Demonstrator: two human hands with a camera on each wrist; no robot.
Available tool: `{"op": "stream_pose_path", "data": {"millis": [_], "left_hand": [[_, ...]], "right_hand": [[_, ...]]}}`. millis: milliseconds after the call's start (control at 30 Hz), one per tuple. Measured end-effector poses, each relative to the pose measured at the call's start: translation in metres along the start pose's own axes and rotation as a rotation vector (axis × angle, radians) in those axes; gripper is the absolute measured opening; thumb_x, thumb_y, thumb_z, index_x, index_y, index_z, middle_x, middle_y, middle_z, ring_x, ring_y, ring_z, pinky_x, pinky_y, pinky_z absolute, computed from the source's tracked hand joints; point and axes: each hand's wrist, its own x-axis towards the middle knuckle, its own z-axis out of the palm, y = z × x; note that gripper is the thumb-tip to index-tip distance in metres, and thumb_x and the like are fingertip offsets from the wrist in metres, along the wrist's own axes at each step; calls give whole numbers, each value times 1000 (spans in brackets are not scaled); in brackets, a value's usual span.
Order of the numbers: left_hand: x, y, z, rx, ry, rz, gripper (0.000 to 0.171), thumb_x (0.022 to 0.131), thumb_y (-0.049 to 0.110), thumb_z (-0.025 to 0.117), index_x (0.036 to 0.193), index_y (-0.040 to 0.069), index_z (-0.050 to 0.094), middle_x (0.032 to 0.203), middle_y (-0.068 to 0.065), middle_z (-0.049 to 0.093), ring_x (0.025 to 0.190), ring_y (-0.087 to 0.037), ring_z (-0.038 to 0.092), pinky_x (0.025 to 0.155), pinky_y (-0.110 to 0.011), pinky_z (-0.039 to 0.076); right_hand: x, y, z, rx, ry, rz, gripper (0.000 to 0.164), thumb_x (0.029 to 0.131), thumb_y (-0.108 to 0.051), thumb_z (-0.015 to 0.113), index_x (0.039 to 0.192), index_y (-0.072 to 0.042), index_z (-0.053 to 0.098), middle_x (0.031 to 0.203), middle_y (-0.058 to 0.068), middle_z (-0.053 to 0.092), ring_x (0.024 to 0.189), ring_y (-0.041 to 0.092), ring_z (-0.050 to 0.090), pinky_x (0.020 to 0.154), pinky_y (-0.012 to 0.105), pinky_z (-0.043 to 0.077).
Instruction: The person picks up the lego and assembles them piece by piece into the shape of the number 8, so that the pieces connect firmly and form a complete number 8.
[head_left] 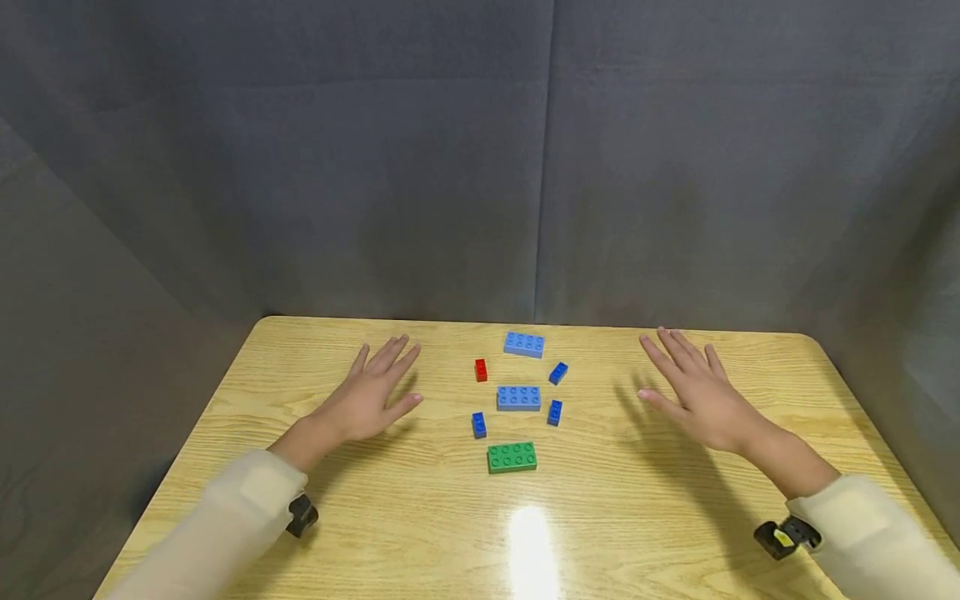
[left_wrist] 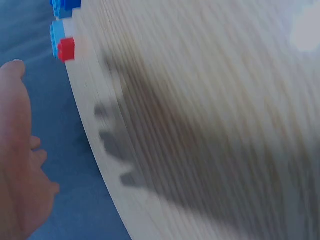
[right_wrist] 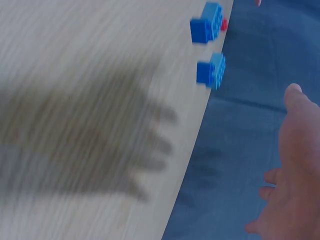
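My left hand hovers over the table left of the bricks, fingers straight and spread, palm down, holding nothing. On the other side my right hand is held the same way, casting a shadow on the wood. Between them lie two light blue bricks, one at the back and one in the middle. A green brick is closest to me. Small dark blue bricks lie at the left, at the right and farther back. One small red brick sits nearest the left hand's fingertips.
The wooden table has rounded far corners and a bright glare spot near its front. Behind it and along both sides hangs a dark grey curtain. Each sleeve carries a black wrist device, one left and one right.
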Motion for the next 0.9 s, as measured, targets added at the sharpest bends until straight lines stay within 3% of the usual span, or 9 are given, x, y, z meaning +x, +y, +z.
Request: {"op": "stream_pose_path", "data": {"millis": [300,533,733,900], "left_hand": [[-1,24,16,-122,-12,20,73,105,45,53,161,7,26,166,-18,23,153,-34,21,124,-54,13],[2,44,28,-280,5,8,73,104,43,56,160,6,29,165,-19,25,153,-33,22,124,-55,12],[6,54,37,-328,1,13,74,102,41,61,159,3,31,164,-20,27,153,-35,22,124,-54,13],[8,59,45,-468,16,-26,72,99,32,69,155,0,37,161,-19,35,150,-35,30,122,-52,25]], "right_hand": [[0,-29,30,50,15,-94,75,104,-33,60,164,-12,20,165,23,23,152,44,17,118,68,15],[2,-51,52,97,7,-134,73,103,-30,62,162,-7,24,162,20,30,147,43,29,114,66,27],[5,-66,67,179,-30,-151,72,102,-26,65,161,-9,28,161,14,35,145,37,36,115,59,34],[8,-77,77,284,-89,-142,69,102,-26,65,160,-10,32,159,12,40,144,32,39,113,55,38]]}}
